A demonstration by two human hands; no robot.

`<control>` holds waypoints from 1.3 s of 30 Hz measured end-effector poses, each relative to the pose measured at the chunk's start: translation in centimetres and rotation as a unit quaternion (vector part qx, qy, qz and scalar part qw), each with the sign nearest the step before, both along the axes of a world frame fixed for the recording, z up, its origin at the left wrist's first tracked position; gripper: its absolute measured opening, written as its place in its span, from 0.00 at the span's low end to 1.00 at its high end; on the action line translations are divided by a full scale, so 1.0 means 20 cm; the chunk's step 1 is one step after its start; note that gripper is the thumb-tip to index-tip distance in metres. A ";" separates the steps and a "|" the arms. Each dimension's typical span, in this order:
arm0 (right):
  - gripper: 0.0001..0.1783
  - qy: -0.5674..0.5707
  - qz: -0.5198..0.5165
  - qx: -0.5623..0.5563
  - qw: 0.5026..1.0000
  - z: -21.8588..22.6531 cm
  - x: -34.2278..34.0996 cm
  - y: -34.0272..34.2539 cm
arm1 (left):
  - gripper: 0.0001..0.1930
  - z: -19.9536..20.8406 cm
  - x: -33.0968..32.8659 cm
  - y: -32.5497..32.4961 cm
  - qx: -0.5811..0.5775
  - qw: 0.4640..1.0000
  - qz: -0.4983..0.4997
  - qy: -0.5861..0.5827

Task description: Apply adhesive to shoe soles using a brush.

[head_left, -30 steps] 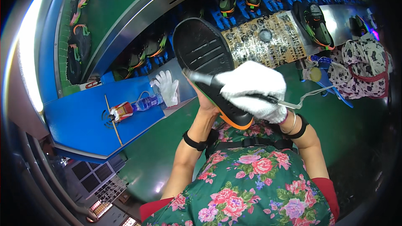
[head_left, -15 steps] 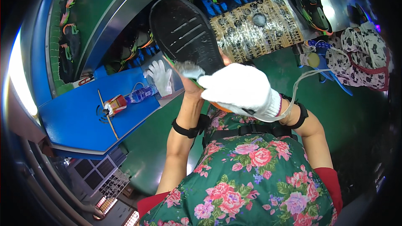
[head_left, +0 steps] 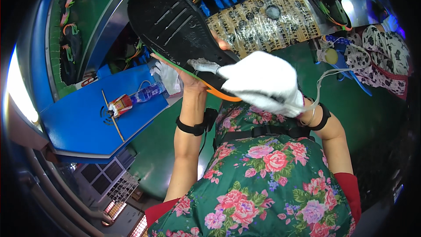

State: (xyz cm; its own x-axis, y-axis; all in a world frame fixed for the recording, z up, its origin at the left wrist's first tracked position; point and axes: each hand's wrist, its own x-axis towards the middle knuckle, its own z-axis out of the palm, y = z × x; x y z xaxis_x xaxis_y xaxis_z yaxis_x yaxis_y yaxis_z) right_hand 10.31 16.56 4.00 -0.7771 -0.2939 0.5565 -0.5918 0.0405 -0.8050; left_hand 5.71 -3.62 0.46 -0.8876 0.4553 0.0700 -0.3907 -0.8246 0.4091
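A shoe (head_left: 171,22) is held with its black sole up, its toe end pointing to the upper left. Green and orange trim shows along its edge. My bare left hand (head_left: 192,79) supports it from beneath, with fingertips showing at the far edge. In a white knitted glove, my right hand (head_left: 263,81) is closed on a brush (head_left: 204,65). The pale bristles lie against the sole near the heel half, and the glove hides most of the handle. A clear thin tube (head_left: 318,81) runs from beside my right wrist toward the right.
On the blue table (head_left: 74,123) at left lie a bottle (head_left: 149,92), a red packet (head_left: 120,105), a thin stick (head_left: 113,123) and a white glove (head_left: 169,77). Ahead is a film-wrapped cardboard surface (head_left: 245,26); another shoe (head_left: 331,6) sits beside it. Patterned cloth (head_left: 381,57) hangs at right.
The shoe has shifted up and left and tilted further over. The brush and my right hand have moved along the sole toward the heel. My left hand keeps its hold.
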 end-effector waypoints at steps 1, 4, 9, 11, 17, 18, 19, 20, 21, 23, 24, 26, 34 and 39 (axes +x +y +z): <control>0.16 0.013 0.004 0.004 1.000 0.00 0.02 -0.02 | 0.50 -0.02 -0.02 -0.03 -0.052 0.998 0.014 0.022; 0.11 0.052 -0.008 0.028 0.998 -0.02 0.04 -0.04 | 0.49 -0.02 -0.03 -0.03 -0.040 0.999 0.023 0.008; 0.13 -0.013 0.001 -0.009 1.000 -0.02 0.00 0.00 | 0.46 -0.02 -0.08 -0.04 0.010 0.999 0.012 0.045; 0.10 0.018 -0.001 0.022 1.000 0.01 0.02 -0.01 | 0.45 -0.03 -0.08 -0.05 -0.002 0.999 0.017 0.041; 0.13 -0.064 -0.012 -0.042 0.997 -0.02 -0.01 0.01 | 0.55 -0.03 -0.11 -0.07 0.012 0.999 0.047 0.006; 0.13 -0.031 -0.014 -0.008 0.999 0.00 -0.01 0.02 | 0.54 -0.02 -0.12 -0.06 0.018 0.998 0.049 0.024; 0.14 -0.012 -0.011 0.006 1.000 0.00 0.00 0.01 | 0.52 -0.02 -0.14 -0.06 0.023 0.998 0.050 0.042; 0.14 0.007 -0.008 0.020 1.000 0.00 0.01 0.00 | 0.52 -0.02 -0.15 -0.06 0.022 0.998 0.049 0.042; 0.14 -0.025 0.012 -0.013 1.000 -0.01 0.01 0.00 | 0.51 -0.02 -0.16 -0.06 0.011 0.996 0.055 0.068; 0.14 -0.097 0.008 -0.080 0.992 -0.04 0.02 -0.01 | 0.50 -0.01 -0.18 -0.07 -0.002 0.994 0.059 0.094; 0.14 -0.169 0.008 -0.144 0.975 -0.05 0.02 -0.02 | 0.47 0.00 -0.18 -0.06 -0.017 0.991 0.071 0.112; 0.12 -0.152 -0.016 -0.108 0.982 -0.04 0.01 0.00 | 0.44 0.01 -0.20 -0.07 -0.034 0.988 0.081 0.129; 0.12 -0.108 -0.035 -0.047 0.992 -0.03 0.00 0.01 | 0.37 0.00 -0.25 -0.11 -0.098 0.979 0.113 0.137; 0.13 -0.065 -0.012 -0.019 0.998 -0.03 -0.01 0.04 | 0.41 -0.02 -0.28 -0.12 -0.086 0.983 0.099 0.131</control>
State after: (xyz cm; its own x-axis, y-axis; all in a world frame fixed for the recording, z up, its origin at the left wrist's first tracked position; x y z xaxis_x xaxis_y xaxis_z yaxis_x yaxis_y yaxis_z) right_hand 10.14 17.26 3.46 -0.8505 -0.2547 0.4602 -0.4807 0.0213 -0.8766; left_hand 0.07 -5.97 0.13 -0.9216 0.3005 0.2455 -0.0918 -0.7836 0.6145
